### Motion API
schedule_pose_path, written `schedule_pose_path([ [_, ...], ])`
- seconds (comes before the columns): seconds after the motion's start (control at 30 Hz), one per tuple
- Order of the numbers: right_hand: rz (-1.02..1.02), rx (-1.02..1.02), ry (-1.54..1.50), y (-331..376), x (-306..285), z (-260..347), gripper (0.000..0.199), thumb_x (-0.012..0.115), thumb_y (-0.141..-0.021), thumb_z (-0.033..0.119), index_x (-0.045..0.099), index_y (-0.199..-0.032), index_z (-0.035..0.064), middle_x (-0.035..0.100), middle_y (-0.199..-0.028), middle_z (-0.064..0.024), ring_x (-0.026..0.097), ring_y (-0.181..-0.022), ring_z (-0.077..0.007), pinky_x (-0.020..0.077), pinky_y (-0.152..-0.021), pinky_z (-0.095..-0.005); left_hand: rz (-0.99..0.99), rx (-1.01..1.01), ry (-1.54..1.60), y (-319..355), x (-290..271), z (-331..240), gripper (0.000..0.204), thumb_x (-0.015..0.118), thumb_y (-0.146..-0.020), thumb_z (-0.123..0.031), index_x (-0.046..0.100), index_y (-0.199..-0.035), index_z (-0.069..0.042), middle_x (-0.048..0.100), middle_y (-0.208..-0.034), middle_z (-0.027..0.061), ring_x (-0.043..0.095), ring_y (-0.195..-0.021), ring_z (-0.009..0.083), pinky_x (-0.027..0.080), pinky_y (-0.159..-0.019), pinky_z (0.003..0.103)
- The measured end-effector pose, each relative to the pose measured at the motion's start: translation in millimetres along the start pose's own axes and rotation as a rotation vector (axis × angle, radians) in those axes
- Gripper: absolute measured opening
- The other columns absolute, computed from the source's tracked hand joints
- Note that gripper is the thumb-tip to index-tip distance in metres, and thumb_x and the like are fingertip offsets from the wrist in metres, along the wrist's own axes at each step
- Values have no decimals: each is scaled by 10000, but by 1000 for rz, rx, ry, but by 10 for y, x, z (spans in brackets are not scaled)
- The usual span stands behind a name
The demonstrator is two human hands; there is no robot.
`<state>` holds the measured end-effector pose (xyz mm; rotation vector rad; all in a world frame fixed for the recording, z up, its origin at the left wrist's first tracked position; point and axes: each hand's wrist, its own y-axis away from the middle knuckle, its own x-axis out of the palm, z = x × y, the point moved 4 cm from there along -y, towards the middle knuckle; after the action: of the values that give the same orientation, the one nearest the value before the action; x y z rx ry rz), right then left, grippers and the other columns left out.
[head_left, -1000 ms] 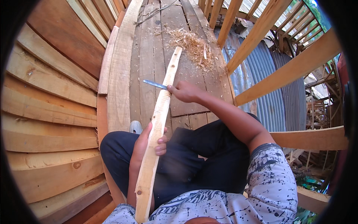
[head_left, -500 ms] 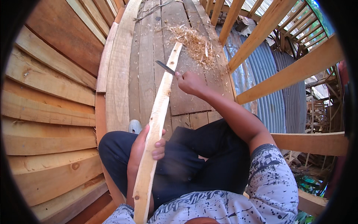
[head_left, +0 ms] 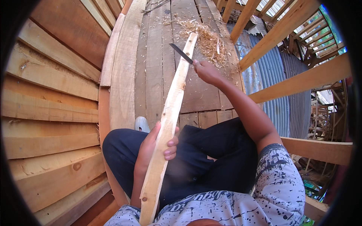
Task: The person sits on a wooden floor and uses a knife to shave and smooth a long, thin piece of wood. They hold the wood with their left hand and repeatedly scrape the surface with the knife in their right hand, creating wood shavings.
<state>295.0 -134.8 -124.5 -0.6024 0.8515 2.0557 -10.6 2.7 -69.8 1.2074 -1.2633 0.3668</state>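
Note:
A long pale strip of wood (head_left: 171,107) with several knots slants from my lap up toward the far floor. My left hand (head_left: 151,148) wraps round its lower half, thumb on one edge and fingertips on the other. In my right hand (head_left: 206,71) is a knife (head_left: 181,53), gripped by its handle. The dark blade lies across the strip near the far end and points to the upper left. My fist hides most of the handle.
Curly wood shavings (head_left: 207,37) lie on the plank floor (head_left: 152,75) past the strip's tip. A plank wall (head_left: 49,109) rises on the left. Wooden railing posts (head_left: 279,34) stand on the right, with corrugated metal sheets (head_left: 273,83) beyond. A light shoe (head_left: 141,123) shows beside my knee.
The knife and my right hand have moved slightly farther away and to the right in view. The strip and my left hand have also shifted right. Both grips stay the same.

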Motion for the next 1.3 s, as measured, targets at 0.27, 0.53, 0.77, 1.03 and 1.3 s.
schedule_pose_path([
  [0.27,-10,-500,-4,755,62,501,479,570,-986,428,706,-915,-25,665,-756,-171,642,-667,-286,482,-629,-429,107,-18,44,28,-56,-14,612,362,-1050,-574,497,-1274,-20,473,-782,51,426,-545,139,406,-515,281],
  [0.53,229,141,-490,938,486,476,468,626,-970,488,629,-782,60,416,-555,47,345,-436,-67,253,-402,-283,-10,31,-17,-3,-8,11,572,334,-1067,-510,491,-1234,15,482,-747,58,434,-494,136,402,-454,275],
  [0.77,24,24,-747,1015,412,595,423,622,-989,385,505,-691,109,402,-533,38,333,-408,-74,236,-381,-296,-114,147,-157,67,249,29,525,344,-1057,-452,483,-1225,26,492,-753,72,478,-500,138,440,-434,252],
  [1.03,-58,-5,-908,1096,135,584,391,637,-959,345,529,-684,89,474,-574,12,425,-446,-95,320,-404,-315,173,105,-94,97,334,205,506,388,-1029,-483,469,-1157,-1,493,-708,75,537,-484,176,484,-450,298],
  [1.3,-170,-105,-972,1245,-204,652,405,651,-972,347,502,-676,115,415,-517,28,354,-387,-91,235,-376,-314,500,-22,37,318,409,440,581,478,-975,-522,453,-1198,13,522,-728,88,567,-533,213,497,-510,343],
])
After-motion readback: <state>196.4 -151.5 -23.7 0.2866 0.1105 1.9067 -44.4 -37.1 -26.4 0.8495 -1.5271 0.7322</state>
